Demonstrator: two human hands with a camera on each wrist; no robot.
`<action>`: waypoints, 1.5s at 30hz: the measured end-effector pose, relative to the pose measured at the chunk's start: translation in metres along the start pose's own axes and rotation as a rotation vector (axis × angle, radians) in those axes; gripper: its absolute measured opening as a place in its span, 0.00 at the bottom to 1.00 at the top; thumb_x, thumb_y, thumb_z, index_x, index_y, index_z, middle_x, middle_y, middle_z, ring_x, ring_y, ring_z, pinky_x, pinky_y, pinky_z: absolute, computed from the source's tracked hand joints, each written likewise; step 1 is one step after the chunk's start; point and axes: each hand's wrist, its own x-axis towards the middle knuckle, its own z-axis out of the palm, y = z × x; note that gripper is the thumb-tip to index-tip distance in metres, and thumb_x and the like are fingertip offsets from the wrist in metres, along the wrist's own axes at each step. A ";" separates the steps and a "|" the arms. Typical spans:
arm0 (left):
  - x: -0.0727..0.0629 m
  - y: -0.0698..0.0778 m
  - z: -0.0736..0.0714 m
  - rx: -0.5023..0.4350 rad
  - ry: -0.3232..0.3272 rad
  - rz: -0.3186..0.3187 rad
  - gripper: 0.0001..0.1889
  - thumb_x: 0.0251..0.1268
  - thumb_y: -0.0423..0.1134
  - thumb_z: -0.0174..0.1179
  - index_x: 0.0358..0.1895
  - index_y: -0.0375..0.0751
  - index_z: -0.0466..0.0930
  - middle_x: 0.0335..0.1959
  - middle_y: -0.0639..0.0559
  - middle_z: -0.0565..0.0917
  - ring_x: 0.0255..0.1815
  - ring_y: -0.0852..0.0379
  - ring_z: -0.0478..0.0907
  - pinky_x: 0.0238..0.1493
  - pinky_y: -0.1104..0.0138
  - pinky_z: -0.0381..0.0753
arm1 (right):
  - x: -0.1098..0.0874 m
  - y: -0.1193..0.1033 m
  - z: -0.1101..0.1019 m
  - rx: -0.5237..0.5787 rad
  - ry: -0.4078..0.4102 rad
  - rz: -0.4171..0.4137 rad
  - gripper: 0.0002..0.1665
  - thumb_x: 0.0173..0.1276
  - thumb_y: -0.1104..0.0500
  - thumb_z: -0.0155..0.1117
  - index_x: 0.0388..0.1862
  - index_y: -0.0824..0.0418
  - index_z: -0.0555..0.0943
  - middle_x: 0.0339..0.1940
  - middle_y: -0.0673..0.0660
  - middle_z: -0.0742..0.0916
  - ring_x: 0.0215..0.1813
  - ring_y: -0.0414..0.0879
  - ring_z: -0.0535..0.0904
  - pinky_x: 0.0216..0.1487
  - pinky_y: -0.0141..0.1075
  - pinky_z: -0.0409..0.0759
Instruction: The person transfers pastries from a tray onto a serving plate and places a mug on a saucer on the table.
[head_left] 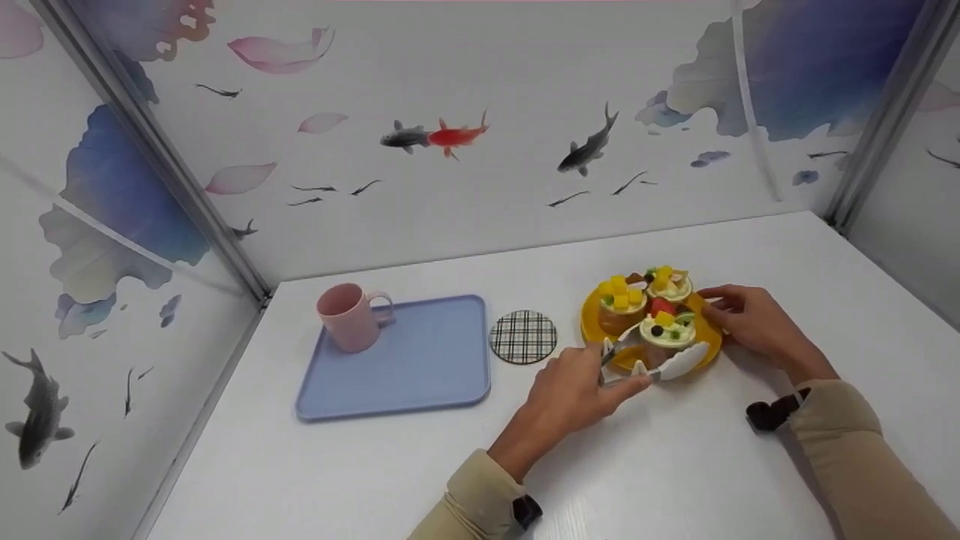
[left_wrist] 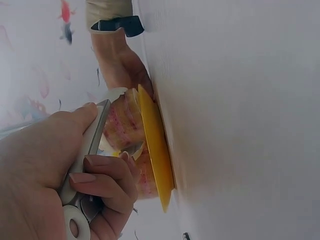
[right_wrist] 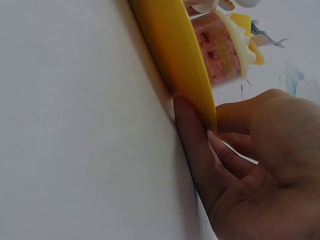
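My left hand [head_left: 574, 394] holds a pair of tongs [head_left: 682, 363] with metal arms and white ends. In the head view, the ends of the tongs stand on either side of the front dessert cup [head_left: 666, 337], topped with cream and fruit; whether they touch it I cannot tell. That cup and two other dessert cups, one with yellow cubes [head_left: 621, 300] and one behind [head_left: 670, 283], sit on a yellow plate [head_left: 589, 324]. At the plate's right rim, my right hand [head_left: 761, 330] pinches the edge between thumb and fingers, as the right wrist view shows.
To the left lies a blue tray [head_left: 420, 360] with a pink mug [head_left: 349, 319] on its back left corner. Between tray and plate is a round checked coaster [head_left: 523, 337]. Printed panels [head_left: 480, 210] wall the white table [head_left: 637, 480] at the back and sides.
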 end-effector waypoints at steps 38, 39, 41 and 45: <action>-0.010 0.003 -0.025 0.024 -0.061 -0.090 0.34 0.64 0.73 0.69 0.51 0.43 0.83 0.25 0.56 0.77 0.23 0.62 0.76 0.23 0.69 0.73 | 0.002 0.003 0.001 0.003 0.006 0.001 0.31 0.90 0.51 0.52 0.82 0.66 0.69 0.70 0.74 0.79 0.58 0.58 0.81 0.47 0.29 0.86; -0.009 0.003 -0.023 0.019 -0.057 -0.089 0.35 0.64 0.73 0.69 0.53 0.43 0.83 0.25 0.56 0.77 0.22 0.62 0.76 0.23 0.69 0.73 | 0.002 0.003 0.001 -0.003 0.008 0.000 0.31 0.90 0.51 0.52 0.82 0.66 0.69 0.70 0.75 0.79 0.58 0.58 0.81 0.46 0.29 0.86; -0.009 0.002 -0.020 0.013 -0.055 -0.090 0.37 0.64 0.73 0.70 0.57 0.43 0.82 0.25 0.56 0.77 0.22 0.62 0.77 0.22 0.69 0.73 | 0.001 0.002 0.001 -0.010 0.010 0.000 0.31 0.90 0.52 0.52 0.82 0.66 0.69 0.71 0.76 0.78 0.59 0.59 0.80 0.46 0.29 0.86; -0.010 0.002 -0.021 0.019 -0.070 -0.105 0.42 0.61 0.74 0.71 0.62 0.41 0.81 0.26 0.55 0.77 0.22 0.61 0.77 0.23 0.69 0.73 | 0.001 0.002 0.001 -0.010 0.006 0.007 0.31 0.90 0.50 0.52 0.82 0.65 0.68 0.72 0.76 0.78 0.61 0.60 0.80 0.47 0.28 0.85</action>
